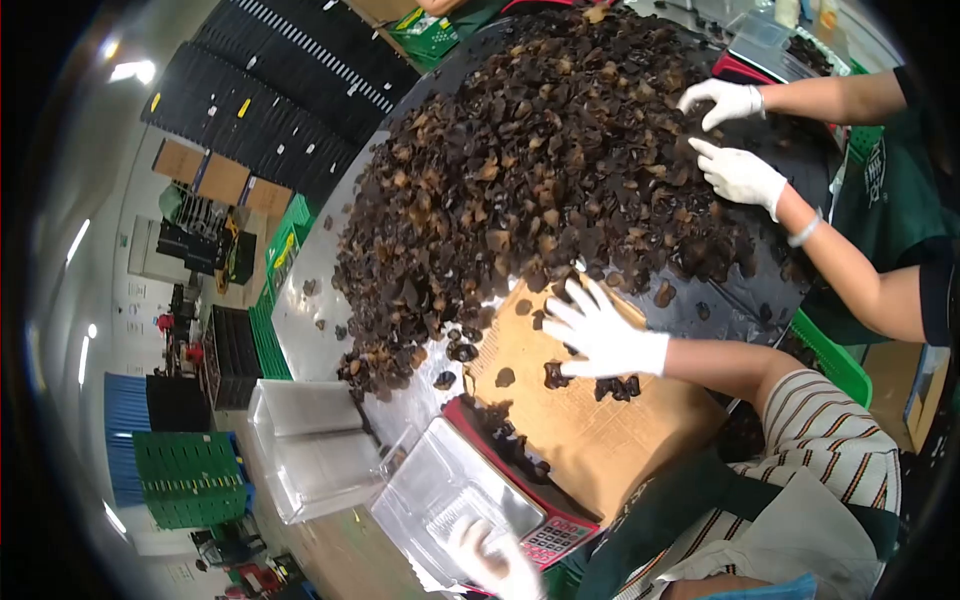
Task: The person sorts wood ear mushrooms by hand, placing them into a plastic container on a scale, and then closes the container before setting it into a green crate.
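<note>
A big heap of dark wood ear mushrooms [520,160] covers the table. My gloved right hand [605,335] is over a sheet of cardboard [590,450], fingers spread and palm down. Beside its thumb is one dark piece [556,375], and a small cluster [617,387] lies just below the wrist. My gloved left hand [492,560], blurred, is at a clear plastic container [465,512] on the pan of a red digital scale [548,530]. Its fingers are smeared. More dark pieces [510,440] line the cardboard's edge along the scale.
A co-worker's two gloved hands [735,175] are at the heap's right side. Stacked clear plastic containers [310,450] stand left of the scale. Another scale [760,55] sits at the far right. Black trays [270,100] and green crates [190,480] are beyond the table.
</note>
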Demonstrator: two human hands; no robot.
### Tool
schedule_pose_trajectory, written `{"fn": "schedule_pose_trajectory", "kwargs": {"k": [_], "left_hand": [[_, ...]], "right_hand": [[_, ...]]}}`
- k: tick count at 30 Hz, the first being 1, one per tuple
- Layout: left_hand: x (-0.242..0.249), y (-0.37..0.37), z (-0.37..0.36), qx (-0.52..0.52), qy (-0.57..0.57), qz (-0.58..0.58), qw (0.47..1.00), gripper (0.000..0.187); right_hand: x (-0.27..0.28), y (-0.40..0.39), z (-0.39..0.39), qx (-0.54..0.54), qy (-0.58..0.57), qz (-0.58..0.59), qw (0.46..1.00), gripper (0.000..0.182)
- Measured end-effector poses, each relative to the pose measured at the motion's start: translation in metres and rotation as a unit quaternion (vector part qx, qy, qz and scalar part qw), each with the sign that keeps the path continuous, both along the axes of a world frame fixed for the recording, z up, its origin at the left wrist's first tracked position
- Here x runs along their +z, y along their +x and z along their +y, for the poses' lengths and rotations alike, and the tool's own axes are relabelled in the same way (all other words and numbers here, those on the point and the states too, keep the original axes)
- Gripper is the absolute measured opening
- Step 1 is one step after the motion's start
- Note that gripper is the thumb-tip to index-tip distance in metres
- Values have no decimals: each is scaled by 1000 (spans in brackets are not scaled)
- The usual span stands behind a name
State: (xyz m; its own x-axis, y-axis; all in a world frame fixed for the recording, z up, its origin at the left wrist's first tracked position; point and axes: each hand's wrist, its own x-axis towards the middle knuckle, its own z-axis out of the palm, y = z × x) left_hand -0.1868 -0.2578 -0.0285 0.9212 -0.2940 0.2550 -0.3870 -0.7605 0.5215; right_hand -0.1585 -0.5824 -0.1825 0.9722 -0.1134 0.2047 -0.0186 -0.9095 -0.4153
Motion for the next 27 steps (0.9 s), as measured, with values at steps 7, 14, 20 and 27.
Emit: {"fn": "schedule_pose_trajectory", "kwargs": {"k": [7,14,20,27], "left_hand": [[-108,11,-114,-220,18,83,972,49],[-144,-14,-82,-213,28,123,969,62],[-131,-18,-76,-165,25,180,969,83],[-134,-18,-68,-169,42,188,967,98]], "right_hand": [[-10,-111,50,310,54,-104,943,36],[4,-150,0,45,233,-128,963,26],[16,-117,-6,-29,240,-134,961,22],[20,-57,14,-27,90,-105,990,29]]}}
